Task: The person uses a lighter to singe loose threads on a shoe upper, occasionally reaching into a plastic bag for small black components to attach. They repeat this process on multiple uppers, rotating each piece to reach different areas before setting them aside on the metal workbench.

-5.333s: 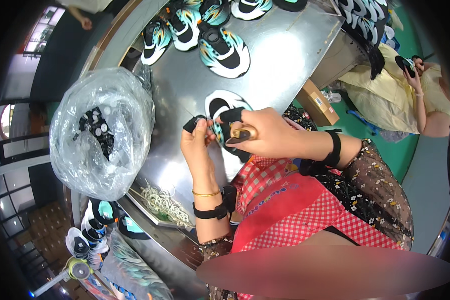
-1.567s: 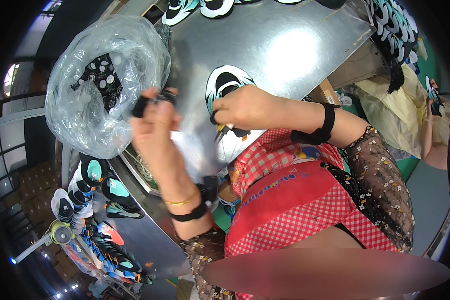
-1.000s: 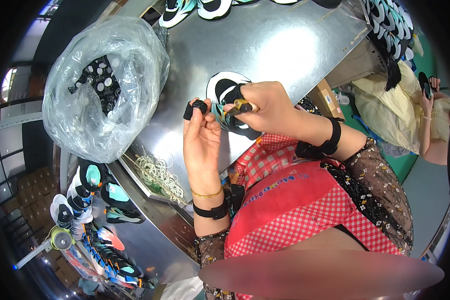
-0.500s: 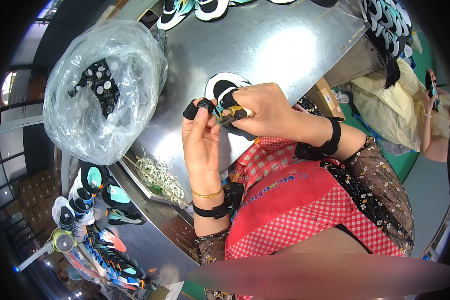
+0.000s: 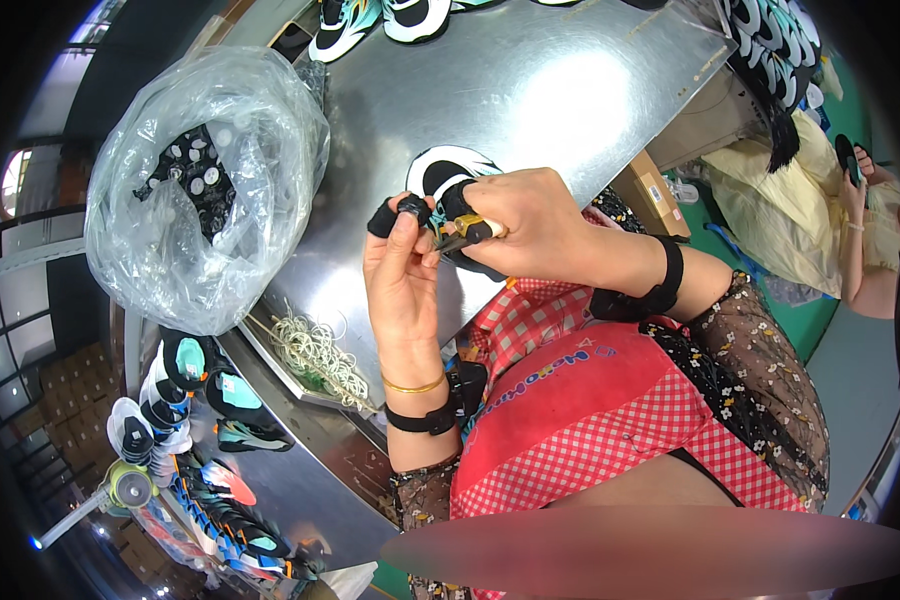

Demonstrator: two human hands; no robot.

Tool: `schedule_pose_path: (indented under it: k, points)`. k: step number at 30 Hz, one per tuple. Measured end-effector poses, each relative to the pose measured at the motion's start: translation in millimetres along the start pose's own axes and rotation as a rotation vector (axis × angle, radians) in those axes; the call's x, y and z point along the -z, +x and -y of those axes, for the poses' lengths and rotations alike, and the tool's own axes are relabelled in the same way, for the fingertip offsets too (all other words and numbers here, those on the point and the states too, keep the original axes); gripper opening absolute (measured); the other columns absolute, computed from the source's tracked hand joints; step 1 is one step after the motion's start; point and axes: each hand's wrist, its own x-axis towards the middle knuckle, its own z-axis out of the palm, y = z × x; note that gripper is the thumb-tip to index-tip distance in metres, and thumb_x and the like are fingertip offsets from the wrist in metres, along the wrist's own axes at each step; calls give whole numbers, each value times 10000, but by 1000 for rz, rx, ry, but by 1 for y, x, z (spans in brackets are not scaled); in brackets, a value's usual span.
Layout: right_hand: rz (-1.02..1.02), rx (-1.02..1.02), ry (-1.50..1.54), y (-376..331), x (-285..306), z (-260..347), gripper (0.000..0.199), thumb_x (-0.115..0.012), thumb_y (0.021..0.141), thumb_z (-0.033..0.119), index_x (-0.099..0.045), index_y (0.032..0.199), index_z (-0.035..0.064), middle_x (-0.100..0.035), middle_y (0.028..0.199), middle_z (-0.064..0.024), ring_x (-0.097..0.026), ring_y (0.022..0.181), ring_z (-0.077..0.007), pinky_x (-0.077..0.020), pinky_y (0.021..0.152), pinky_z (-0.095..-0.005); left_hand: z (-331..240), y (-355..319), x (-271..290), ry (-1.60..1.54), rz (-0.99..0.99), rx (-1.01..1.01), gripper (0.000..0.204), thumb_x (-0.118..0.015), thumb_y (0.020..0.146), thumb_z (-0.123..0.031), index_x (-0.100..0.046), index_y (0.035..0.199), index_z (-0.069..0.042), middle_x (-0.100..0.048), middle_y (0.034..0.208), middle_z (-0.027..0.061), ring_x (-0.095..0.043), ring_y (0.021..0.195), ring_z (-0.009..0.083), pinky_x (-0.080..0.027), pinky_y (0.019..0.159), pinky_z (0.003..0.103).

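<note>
From the head camera, the left hand (image 5: 402,262) pinches a small black button (image 5: 411,207) at its fingertips above the bench (image 5: 560,90), while the right hand (image 5: 530,225) grips yellow-handled pliers (image 5: 467,232) against it. The button looks light, hard and easily dropped; best held by its rim.

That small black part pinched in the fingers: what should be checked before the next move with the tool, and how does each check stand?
1. Left hand grips the small black part: ok.
2. Right hand holds the yellow-handled tool: ok.
3. Tool tip meets the part: cannot tell, fingers hide it.
4. Shoe upper lies on the metal table under the hands: ok.
5. Plastic bag of black parts is open at the left: ok.
</note>
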Motion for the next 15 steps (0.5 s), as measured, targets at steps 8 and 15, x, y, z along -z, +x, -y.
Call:
schedule_pose_path:
  k: [8, 15]
  points:
    - [1, -106, 73, -3, -4, -13, 279, -665, 734, 271, -502, 645, 63, -558, 602, -81, -565, 562, -286, -406, 482, -378, -2, -4, -8, -55, -46, 11, 366, -608, 875, -65, -519, 1228, -36, -641, 947, 76, -513, 662, 62, -408, 573, 163]
    - [-46, -108, 143, -3, 0, -15, 226, -747, 713, 146, -633, 877, 39, -632, 826, -98, -615, 687, -256, -469, 595, -305, 9, -14, -14, 1394, -175, -582, 714, -698, 764, -155, -359, 1386, -69, -690, 861, 76, -572, 658, 210, -452, 687, 305]
